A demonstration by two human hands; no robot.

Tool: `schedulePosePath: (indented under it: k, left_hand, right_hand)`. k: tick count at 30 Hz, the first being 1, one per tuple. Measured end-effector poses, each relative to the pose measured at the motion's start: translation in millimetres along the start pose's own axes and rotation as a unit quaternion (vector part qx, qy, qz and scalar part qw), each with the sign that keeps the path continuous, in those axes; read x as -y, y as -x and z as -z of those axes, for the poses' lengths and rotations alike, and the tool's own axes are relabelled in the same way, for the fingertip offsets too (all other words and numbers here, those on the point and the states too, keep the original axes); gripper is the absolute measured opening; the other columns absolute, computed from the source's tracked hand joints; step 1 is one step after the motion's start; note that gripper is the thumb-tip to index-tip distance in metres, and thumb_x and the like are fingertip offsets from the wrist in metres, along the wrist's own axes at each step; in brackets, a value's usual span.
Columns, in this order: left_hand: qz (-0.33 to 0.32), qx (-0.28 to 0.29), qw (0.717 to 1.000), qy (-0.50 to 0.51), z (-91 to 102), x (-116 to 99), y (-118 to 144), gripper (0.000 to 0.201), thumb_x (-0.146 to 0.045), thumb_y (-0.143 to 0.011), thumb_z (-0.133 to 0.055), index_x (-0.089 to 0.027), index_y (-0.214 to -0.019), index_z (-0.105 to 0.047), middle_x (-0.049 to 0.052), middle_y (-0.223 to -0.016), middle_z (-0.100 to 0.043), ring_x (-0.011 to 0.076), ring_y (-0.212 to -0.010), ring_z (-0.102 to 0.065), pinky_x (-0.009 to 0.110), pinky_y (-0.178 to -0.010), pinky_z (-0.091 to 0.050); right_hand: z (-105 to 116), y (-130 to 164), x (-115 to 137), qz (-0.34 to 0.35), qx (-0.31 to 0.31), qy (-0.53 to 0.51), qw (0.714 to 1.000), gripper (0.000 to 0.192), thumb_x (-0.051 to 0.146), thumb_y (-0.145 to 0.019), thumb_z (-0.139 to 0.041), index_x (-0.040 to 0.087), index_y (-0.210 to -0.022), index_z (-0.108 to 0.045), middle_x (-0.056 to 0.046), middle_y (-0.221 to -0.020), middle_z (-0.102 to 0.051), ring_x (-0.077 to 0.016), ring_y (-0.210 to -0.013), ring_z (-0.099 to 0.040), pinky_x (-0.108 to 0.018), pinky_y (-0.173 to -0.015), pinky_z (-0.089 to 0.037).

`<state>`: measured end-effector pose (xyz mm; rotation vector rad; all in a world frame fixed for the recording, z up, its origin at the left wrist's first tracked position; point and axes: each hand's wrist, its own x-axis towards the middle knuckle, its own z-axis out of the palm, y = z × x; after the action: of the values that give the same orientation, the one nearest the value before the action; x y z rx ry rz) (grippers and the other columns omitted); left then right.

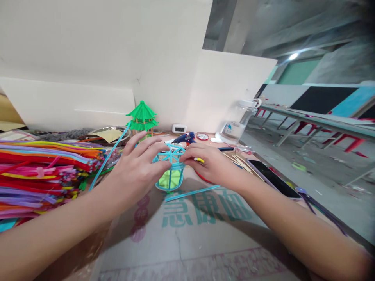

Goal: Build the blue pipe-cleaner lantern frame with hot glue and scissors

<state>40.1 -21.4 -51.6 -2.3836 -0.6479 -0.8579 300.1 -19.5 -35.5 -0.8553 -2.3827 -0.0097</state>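
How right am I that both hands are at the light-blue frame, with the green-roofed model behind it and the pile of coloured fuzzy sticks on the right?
One thing is off: the pile of coloured fuzzy sticks lies on the left, as the head view shows. The left hand and right hand are at the light-blue frame, with the green-roofed model behind it.

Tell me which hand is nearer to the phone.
Right. The right hand is at the right side of the blue frame, left of the phone; the left hand is across at the frame's left side, farther away.
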Motion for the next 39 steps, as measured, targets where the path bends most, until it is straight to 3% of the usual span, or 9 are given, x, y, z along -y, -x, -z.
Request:
schedulePosePath:
  k: [12, 25, 34, 39]
  left_hand:
    - [-0.025, -0.023, 0.999, -0.028, 0.2, -2.3, 2.2, 0.019, -0.014, -0.095, -0.063, -0.026, -0.109, -0.07, 0.007, -0.132, -0.068, 0.0279, -0.14, -0.055, 0.058, -0.126, -0.035]
    - [-0.015, -0.036, 0.999, -0.024, -0.3, -0.6, 0.7, 0.019, -0.017, -0.099, -0.062, -0.027, -0.114, -0.067, 0.007, -0.132, -0.069, 0.0269, -0.137, -0.057, 0.057, -0.124, -0.037]
    - [0.011, -0.027, 1.0, 0.011, -4.6, 0.1, -2.3, 0.014, -0.021, -0.101, -0.06, -0.024, -0.108, -0.071, 0.007, -0.122, -0.074, 0.0287, -0.126, -0.064, 0.058, -0.116, -0.044]
    - [0.023, -0.024, 0.999, 0.029, -7.1, 0.0, -2.5, 0.012, -0.022, -0.099, -0.063, -0.022, -0.105, -0.073, 0.007, -0.123, -0.074, 0.0308, -0.125, -0.064, 0.059, -0.115, -0.044]
  right_hand:
    - [9.5, -1.0, 2.8, 0.027, 0.019, 0.045, 0.998, 0.017, 0.009, -0.099, -0.058, 0.018, -0.097, -0.072, -0.006, -0.095, -0.071, -0.0197, -0.092, -0.065, -0.032, -0.081, -0.049]
    - [13.8, -3.0, 10.4, -0.01, 0.061, 0.031, 0.998, 0.012, 0.011, -0.098, -0.061, 0.019, -0.096, -0.07, -0.004, -0.097, -0.069, -0.0175, -0.089, -0.062, -0.03, -0.079, -0.045]
    - [13.6, -0.7, 10.2, 0.017, 0.041, 0.042, 0.998, 0.016, 0.009, -0.098, -0.056, 0.017, -0.099, -0.07, -0.006, -0.096, -0.07, -0.0184, -0.088, -0.063, -0.031, -0.079, -0.048]
    - [2.6, -1.8, 12.7, 0.058, -0.026, 0.057, 0.996, 0.014, 0.024, -0.103, -0.059, 0.016, -0.105, -0.071, -0.011, -0.102, -0.07, -0.0235, -0.098, -0.064, -0.037, -0.085, -0.051]
